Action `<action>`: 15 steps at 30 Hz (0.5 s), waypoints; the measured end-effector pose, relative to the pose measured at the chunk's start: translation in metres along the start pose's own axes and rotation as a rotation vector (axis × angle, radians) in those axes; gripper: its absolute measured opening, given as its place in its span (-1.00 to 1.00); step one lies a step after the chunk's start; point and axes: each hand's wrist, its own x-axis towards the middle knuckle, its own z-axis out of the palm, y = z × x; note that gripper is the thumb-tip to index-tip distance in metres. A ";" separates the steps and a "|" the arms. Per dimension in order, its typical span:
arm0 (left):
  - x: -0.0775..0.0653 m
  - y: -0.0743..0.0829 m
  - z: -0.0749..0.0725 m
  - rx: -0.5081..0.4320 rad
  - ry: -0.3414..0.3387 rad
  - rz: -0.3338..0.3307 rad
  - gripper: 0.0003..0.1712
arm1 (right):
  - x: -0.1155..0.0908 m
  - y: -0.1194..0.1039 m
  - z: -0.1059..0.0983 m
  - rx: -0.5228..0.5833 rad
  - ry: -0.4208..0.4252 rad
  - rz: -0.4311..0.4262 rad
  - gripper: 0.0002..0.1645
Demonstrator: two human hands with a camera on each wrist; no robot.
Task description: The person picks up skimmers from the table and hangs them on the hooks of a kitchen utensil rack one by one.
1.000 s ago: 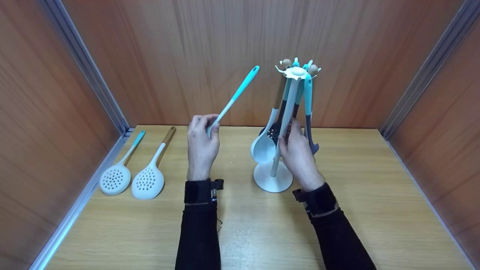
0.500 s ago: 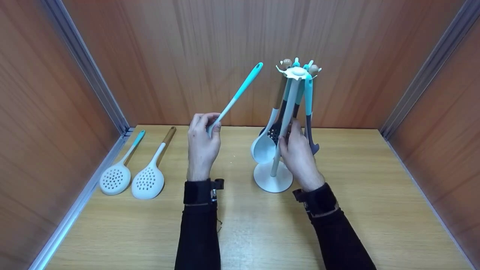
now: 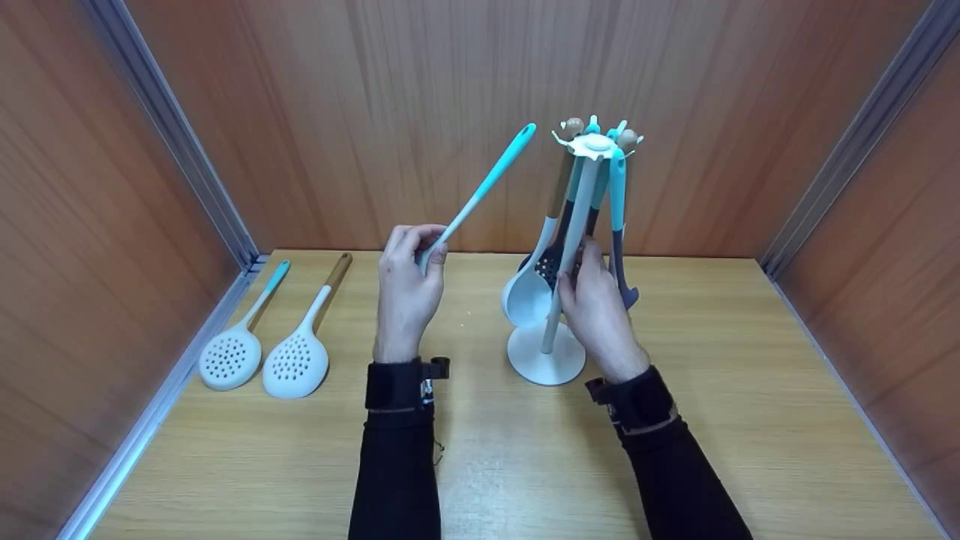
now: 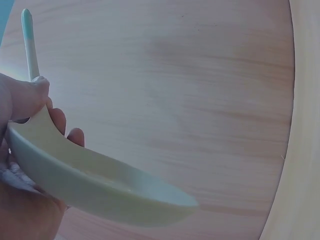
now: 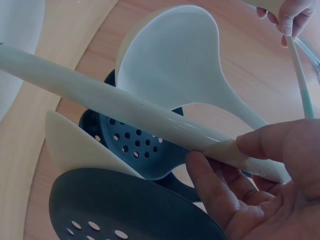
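- White silicone utensil with teal handle (image 3: 480, 191) pinched low on its neck by left hand (image 3: 406, 296), handle slanting up and right, tip near top of stand, not touching.
- Utensil head hidden behind left hand in head view; left wrist view shows it as a pale curved scoop (image 4: 95, 182) under curled fingers (image 4: 27, 97).
- White utensil stand with round base and hook crown (image 3: 547, 360) just right of left hand, upright on table.
- Right hand (image 3: 596, 307) wrapped around stand's pole, fingers and thumb curled; right wrist view shows thumb and fingertips (image 5: 210, 182) clamped on white pole (image 5: 115, 102).
- Hanging on stand: white ladle with wood handle (image 3: 529, 296), dark slotted spoon (image 3: 550, 262), grey-blue tool (image 3: 619, 255).
- Right wrist view adds a dark perforated skimmer head (image 5: 120, 210) and a white blade edge (image 5: 75, 147), not made out in head view.
- Two white perforated skimmers well left on light wooden table (image 3: 750, 420): teal-handled (image 3: 234, 349) by wall rail, wood-handled (image 3: 300, 356) beside it.
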 end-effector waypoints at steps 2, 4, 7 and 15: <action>0.000 0.001 0.000 -0.018 -0.012 -0.006 -0.76 | 0.000 0.000 0.000 0.001 -0.002 0.005 -0.27; 0.000 0.001 0.001 -0.028 -0.016 -0.009 -0.76 | 0.000 0.000 0.000 0.000 -0.003 0.006 -0.27; 0.000 0.002 0.001 -0.032 -0.015 -0.014 -0.76 | 0.000 0.001 0.001 -0.003 -0.001 0.003 -0.27; -0.001 0.005 0.000 -0.033 -0.005 -0.008 -0.77 | 0.000 0.000 0.000 0.004 -0.004 0.006 -0.27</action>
